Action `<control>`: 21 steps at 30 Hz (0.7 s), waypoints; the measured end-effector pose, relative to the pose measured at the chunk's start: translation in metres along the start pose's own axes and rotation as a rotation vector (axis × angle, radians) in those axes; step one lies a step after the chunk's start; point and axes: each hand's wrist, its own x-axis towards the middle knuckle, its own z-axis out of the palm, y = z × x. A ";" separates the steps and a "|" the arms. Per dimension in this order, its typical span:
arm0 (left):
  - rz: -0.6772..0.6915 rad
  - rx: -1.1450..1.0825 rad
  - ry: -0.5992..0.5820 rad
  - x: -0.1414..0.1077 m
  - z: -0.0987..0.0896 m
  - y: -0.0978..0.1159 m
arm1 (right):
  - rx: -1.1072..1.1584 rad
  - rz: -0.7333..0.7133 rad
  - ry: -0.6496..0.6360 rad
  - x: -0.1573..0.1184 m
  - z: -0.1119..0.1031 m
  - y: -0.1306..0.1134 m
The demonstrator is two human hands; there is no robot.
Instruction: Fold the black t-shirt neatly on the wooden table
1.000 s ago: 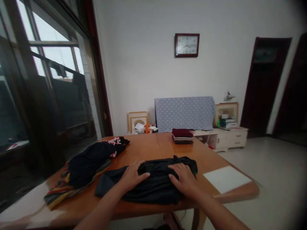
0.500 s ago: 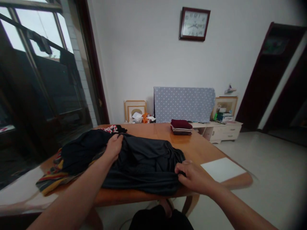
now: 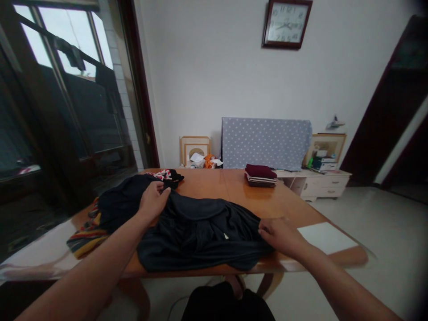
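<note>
A dark, slightly shiny garment [image 3: 203,236] lies loosely spread and wrinkled along the near side of the wooden table, a small pale tag showing on it. My left hand [image 3: 154,198] pinches its upper left edge between thumb and fingers. At the garment's right end, my right hand [image 3: 279,232] is closed on the cloth, fingers curled. Just left of it sits a heap of dark clothing [image 3: 117,200], with a striped multicoloured cloth [image 3: 88,236] poking out beneath. Behind my left hand is a red-and-white patterned piece [image 3: 163,174].
On the wooden table [image 3: 230,183] stands a folded stack of clothes [image 3: 261,176], maroon on top. A white sheet [image 3: 327,237] lies at the right edge. Beyond are a low white cabinet [image 3: 324,185] and a grey dotted cloth cover [image 3: 265,142]. A glass door is at left.
The garment's right end has been drawn a little rightward with my right hand, and its folds lie differently, with a pale tag now visible. The view has shifted slightly left.
</note>
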 end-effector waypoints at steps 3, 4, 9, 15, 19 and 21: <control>0.304 0.162 -0.149 -0.026 0.000 0.020 | 0.108 -0.048 0.017 0.008 0.004 -0.021; 0.332 0.169 -0.284 -0.037 0.002 0.027 | 0.149 -0.056 0.020 0.010 0.006 -0.029; 0.390 0.240 -0.715 -0.087 0.018 0.035 | 0.173 0.031 0.090 0.024 0.028 -0.067; 0.344 0.115 -0.712 -0.090 0.028 0.025 | 0.282 0.014 0.063 0.039 0.053 -0.063; -0.006 -0.383 -0.574 -0.067 0.012 0.031 | 0.722 0.206 0.388 0.045 0.045 -0.031; -0.190 -0.639 -0.435 -0.054 0.001 0.035 | 1.000 0.356 0.521 0.046 0.035 -0.015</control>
